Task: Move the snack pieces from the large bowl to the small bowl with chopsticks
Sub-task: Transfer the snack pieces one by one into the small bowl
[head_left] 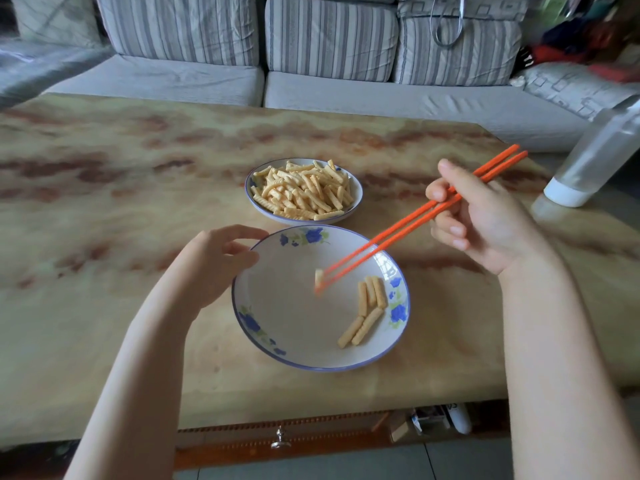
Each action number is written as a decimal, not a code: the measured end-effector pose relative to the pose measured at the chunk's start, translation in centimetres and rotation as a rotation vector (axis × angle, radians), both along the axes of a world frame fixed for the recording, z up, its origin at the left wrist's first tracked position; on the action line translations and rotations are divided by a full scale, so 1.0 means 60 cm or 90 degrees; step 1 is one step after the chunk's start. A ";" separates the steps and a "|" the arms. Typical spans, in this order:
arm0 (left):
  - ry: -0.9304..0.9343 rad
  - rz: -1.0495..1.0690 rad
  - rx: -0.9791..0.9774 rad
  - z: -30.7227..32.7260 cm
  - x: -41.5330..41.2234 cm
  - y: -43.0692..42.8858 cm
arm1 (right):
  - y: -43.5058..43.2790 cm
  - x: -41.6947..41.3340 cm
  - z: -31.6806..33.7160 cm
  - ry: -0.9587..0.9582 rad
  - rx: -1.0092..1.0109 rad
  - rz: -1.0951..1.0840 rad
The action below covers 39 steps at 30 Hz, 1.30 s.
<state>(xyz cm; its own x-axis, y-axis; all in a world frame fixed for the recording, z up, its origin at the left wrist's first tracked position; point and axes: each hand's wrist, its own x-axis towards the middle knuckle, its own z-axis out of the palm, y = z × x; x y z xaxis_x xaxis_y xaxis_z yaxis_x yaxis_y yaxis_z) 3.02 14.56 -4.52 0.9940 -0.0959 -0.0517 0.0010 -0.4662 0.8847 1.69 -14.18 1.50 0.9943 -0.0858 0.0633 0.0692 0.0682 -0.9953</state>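
Steadies the large bowl (242, 317) on the worktop (121, 202), left hand (218, 265) curled on its rim, likely to stop sliding, and grips the chopsticks (408, 223) in the right hand (481, 220), tips clamping one snack piece (318, 276) just over that bowl, ready for the heaped small bowl (356, 199).

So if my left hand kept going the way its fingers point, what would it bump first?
The rim of the large bowl, right beside the left hand; its fingertips may already touch it.
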 end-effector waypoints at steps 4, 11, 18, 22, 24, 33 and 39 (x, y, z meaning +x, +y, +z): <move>0.000 0.001 -0.001 -0.001 0.001 0.002 | 0.028 0.016 -0.004 -0.082 0.116 -0.138; 0.001 -0.003 -0.003 -0.002 0.001 0.002 | 0.059 0.039 -0.028 -0.120 0.152 -0.320; 0.001 0.003 -0.003 -0.001 0.002 0.002 | 0.063 0.051 -0.040 -0.113 0.111 -0.330; -0.005 0.002 0.005 -0.001 0.001 0.002 | 0.071 0.053 -0.047 -0.113 0.098 -0.302; -0.006 0.002 0.004 -0.001 0.000 0.002 | 0.071 0.053 -0.046 -0.119 0.093 -0.296; -0.003 0.000 0.003 -0.001 0.001 0.001 | 0.037 0.039 -0.020 -0.154 0.099 -0.242; -0.002 -0.003 -0.005 -0.001 0.000 0.003 | -0.008 0.012 -0.007 -0.008 -0.016 0.018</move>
